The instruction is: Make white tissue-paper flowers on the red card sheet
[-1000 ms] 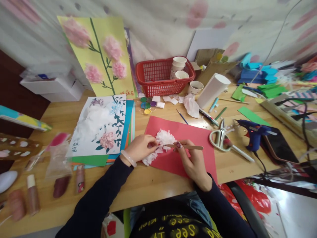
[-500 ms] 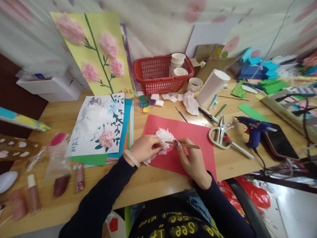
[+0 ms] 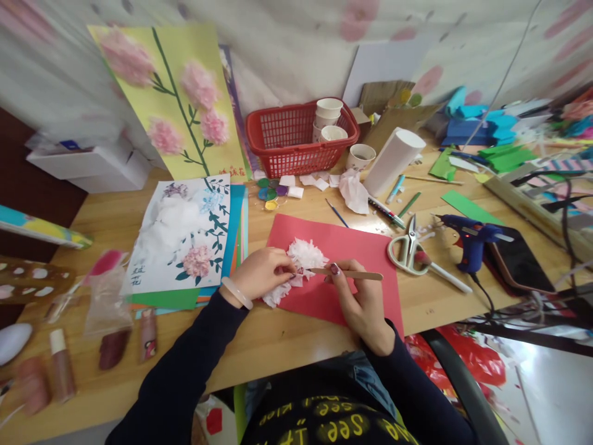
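A fluffy white tissue-paper flower (image 3: 306, 254) lies on a red sheet of paper (image 3: 370, 247). At its lower left, my left hand (image 3: 266, 275) is closed in a pinch on a small piece of white tissue paper (image 3: 297, 280), partly hidden by the fingers. My right hand (image 3: 361, 303) grips slim gold-brown tweezers (image 3: 365, 275), whose tips point left at the flower's lower edge beside my left fingertips. Loose white tissue pieces (image 3: 277, 295) lie under my left hand, at the red sheet's left edge.
White scissors (image 3: 407, 250), a blue glue gun (image 3: 473, 241) and a phone (image 3: 523, 259) lie to the right. Behind stand a red basket (image 3: 301, 154) with paper cups and a white paper roll (image 3: 396, 162). A flower picture (image 3: 185, 272) rests on coloured sheets at left.
My left hand has shifted slightly left and down from the flower, showing more loose tissue. The tweezers have moved slightly right with my right hand. The whole view has shifted a little.
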Available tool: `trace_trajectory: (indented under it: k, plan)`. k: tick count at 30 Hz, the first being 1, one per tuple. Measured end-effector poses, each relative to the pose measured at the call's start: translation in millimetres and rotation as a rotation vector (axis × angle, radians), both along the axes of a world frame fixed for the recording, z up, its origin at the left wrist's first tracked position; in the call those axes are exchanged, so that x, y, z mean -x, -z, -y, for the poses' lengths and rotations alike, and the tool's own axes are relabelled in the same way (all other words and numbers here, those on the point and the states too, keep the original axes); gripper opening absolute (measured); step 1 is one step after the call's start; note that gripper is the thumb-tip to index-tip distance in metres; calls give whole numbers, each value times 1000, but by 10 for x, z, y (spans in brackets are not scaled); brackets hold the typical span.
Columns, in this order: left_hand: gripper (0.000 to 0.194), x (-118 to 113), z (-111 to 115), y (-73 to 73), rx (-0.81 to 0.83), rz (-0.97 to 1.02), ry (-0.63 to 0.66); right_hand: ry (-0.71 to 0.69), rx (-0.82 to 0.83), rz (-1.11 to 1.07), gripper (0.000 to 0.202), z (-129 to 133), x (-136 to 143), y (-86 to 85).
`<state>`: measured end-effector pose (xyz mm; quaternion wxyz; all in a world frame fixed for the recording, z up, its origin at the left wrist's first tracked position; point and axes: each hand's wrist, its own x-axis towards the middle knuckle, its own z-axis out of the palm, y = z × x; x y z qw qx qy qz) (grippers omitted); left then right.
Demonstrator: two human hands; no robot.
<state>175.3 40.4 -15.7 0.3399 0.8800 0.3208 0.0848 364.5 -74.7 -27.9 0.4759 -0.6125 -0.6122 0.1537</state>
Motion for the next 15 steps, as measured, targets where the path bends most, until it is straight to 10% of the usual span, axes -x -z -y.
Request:
trace_trajectory:
  k: [15]
  plan:
    - [9,-137,-12,94,-79,75,-92,-50,-75,264,14,-23,117,95]
